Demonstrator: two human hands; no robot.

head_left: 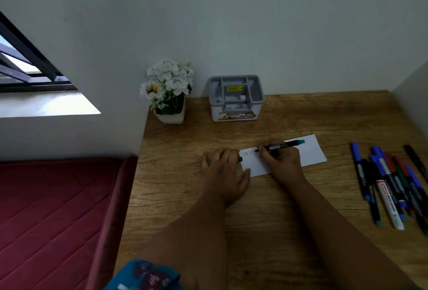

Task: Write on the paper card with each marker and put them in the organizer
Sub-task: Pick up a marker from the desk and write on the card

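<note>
Seen from above, two bare forearms reach forward across a wooden table (289,116). The left hand (223,174) lies on the table at the left end of a white paper card (310,153), thumb on the card's near left corner, fingers curled around a small green cap (240,159). The right hand (281,162) pinches a black marker (281,145) with a green end, its tip touching the card beside a few faint handwritten letters. The card sits near the middle of the table, angled toward the far right.

Along the right edge lies a loose pile of markers (391,185), blue, black, red, green and one white. At the far edge, against the wall, stand a grey organizer (236,97) with open compartments and, toward the far left corner, a white pot of flowers (168,95).

Risks, as a judgement: the card may slide if the left hand eases off, smearing the wet ink, and the cap could slip away.

The letters are too faint to read. The pile is cut off at the right, so its count is unclear. A small pale thing inside the organizer cannot be identified.
</note>
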